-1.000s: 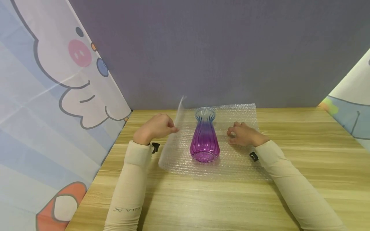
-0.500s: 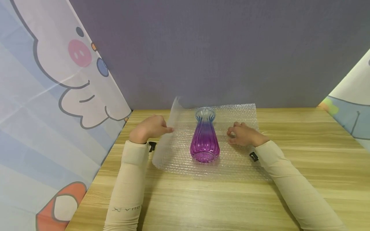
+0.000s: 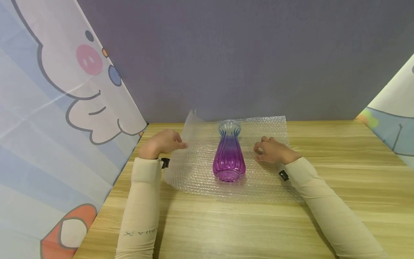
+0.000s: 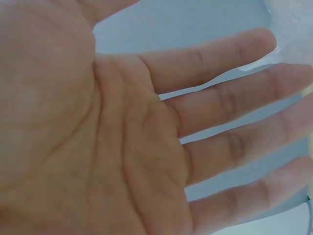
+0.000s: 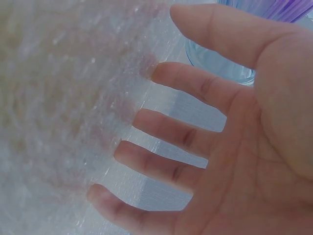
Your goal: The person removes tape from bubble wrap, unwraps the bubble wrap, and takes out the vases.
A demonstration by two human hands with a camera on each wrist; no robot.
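Observation:
A ribbed glass vase (image 3: 229, 158), blue at the neck and purple at the base, lies on a sheet of bubble wrap (image 3: 202, 176) in the head view. My left hand (image 3: 165, 142) is at the sheet's raised left side, fingertips right at its edge. The left wrist view shows that hand's fingers long and spread, with bubble wrap (image 4: 296, 24) past the fingertips. To the right of the vase, my right hand (image 3: 273, 150) rests its fingertips on the sheet. Its fingers lie spread against the bubble wrap (image 5: 63, 98) in the right wrist view, where part of the vase (image 5: 266, 7) shows.
The sheet lies on a wood-grain table (image 3: 207, 230). A grey panel (image 3: 245, 61) stands along the table's back edge. A printed cartoon cloth (image 3: 48, 144) hangs at the left, and another printed cloth (image 3: 398, 118) at the right.
My left hand has moved left, and the sheet's raised left side has opened outward and sunk lower with it. The right hand and the vase have stayed in place.

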